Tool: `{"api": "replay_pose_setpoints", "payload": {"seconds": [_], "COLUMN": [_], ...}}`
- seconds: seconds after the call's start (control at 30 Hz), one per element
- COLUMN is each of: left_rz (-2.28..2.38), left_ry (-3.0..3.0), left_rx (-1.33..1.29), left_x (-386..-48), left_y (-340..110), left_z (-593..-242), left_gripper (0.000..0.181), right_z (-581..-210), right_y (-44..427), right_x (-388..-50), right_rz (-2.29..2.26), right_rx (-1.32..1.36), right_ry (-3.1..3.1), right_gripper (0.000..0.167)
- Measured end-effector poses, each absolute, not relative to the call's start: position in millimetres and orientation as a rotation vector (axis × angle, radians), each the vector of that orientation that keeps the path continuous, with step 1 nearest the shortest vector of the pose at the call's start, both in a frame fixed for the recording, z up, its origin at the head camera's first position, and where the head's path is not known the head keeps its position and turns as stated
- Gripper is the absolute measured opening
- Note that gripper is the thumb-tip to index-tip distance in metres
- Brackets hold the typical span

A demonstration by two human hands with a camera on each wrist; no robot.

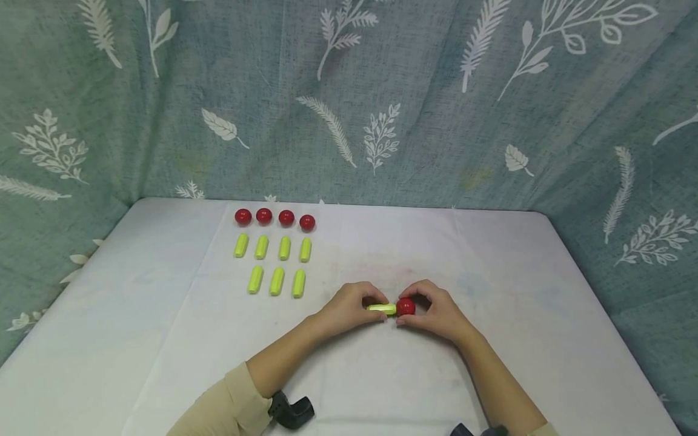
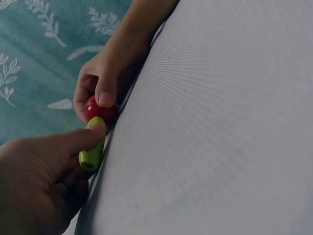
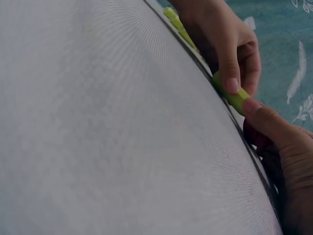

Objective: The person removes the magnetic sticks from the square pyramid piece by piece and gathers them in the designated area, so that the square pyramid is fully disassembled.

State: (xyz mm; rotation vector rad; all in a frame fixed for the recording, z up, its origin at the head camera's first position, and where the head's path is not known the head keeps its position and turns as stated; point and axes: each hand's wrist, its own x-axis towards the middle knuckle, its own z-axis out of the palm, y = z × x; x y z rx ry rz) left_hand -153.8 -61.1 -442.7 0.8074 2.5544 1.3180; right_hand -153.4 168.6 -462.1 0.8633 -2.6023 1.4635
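Note:
Near the middle of the table my left hand pinches a yellow-green stick between thumb and fingers. Facing it, my right hand grips a glossy red ball. One end of the stick meets the ball; whether it sits inside a hole cannot be told. In the left wrist view the stick shows a small hole in its near end, and the ball is beyond it under the right thumb. From the right wrist, the ball is mostly hidden behind the right hand.
At the back left stands a row of several red balls. Two rows of yellow-green sticks lie in front of them. The table wears a white cloth, and a leaf-patterned curtain hangs behind it.

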Motion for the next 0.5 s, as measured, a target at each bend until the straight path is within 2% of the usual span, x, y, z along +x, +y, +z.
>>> {"api": "replay_pose_setpoints", "payload": {"seconds": [0.23,0.5], "left_rz": [1.352,1.717], "left_ry": [2.508,2.47], "left_rx": [0.775,0.36], "left_x": [-152.6,-153.2], "left_y": [-64.3,-71.3], "left_z": [-441.5,-435.7], "left_gripper": [0.019,0.021], "right_z": [-458.8,-452.4], "right_y": [171.2,184.8], "right_x": [-155.3,-162.3], "right_rz": [1.633,2.236], "right_rx": [0.769,0.342], "right_ry": [-2.651,-2.374], "right_gripper": [0.037,0.032]}}
